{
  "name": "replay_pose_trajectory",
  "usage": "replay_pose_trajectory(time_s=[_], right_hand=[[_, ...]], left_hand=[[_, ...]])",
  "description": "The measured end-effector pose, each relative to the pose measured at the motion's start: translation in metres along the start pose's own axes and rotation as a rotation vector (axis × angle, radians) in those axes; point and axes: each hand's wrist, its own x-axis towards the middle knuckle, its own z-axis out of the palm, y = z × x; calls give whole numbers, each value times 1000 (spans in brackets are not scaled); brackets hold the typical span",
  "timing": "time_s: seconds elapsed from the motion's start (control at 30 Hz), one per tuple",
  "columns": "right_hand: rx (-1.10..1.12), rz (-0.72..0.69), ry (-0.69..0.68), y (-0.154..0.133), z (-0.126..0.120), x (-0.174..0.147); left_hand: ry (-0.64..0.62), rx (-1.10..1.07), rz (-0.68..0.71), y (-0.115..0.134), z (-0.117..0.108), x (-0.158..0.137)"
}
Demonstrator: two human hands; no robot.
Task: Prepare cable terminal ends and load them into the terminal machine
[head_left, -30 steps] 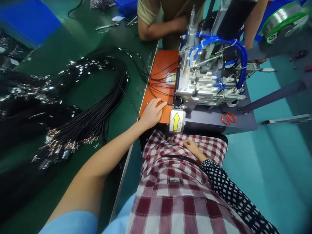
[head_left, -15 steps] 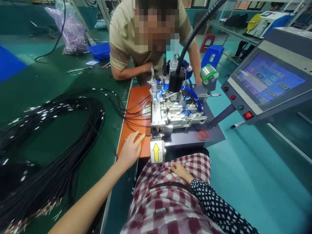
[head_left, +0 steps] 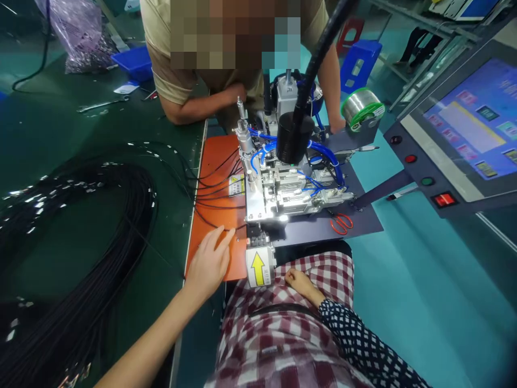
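My left hand [head_left: 208, 261] lies palm down on the orange plate [head_left: 218, 156], fingers stretched out and apart. Its fingertips touch a black cable [head_left: 208, 220] that runs across the plate to the machine's near left corner. My right hand [head_left: 301, 283] rests on my checked apron [head_left: 323, 269], fingers curled in, with nothing visible in it. Just right of my left hand is a round motor-like part [head_left: 259, 267] bearing a yellow arrow. Beyond it stands the metal machine [head_left: 291, 188] with blue air tubes. Several more black cables enter its left side.
A large coil of black cables [head_left: 137, 199] lies on the green table at left. A co-worker [head_left: 177, 70] leans over the machine's far side. Red-handled scissors [head_left: 341, 223], a solder wire spool [head_left: 361, 108] and a control screen [head_left: 476, 118] are on the right.
My view has tilted down and come nearer, so the machine and screen look larger. My left fingertips stay by the cable on the plate; my right hand stays on my lap.
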Motion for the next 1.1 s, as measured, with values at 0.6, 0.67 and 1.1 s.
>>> replay_pose_trajectory(time_s=[0.6, 0.67, 1.1], right_hand=[[-166, -271, -77, -73, -65, -83], [-235, -332, -157, -95, -76, -99], [102, -1361, -446, -253, -190, -194]], left_hand=[[-612, -22, 606, -27, -54, -69], [-593, 38, 542, -20, -46, -86], [-508, -38, 550, -34, -40, -91]])
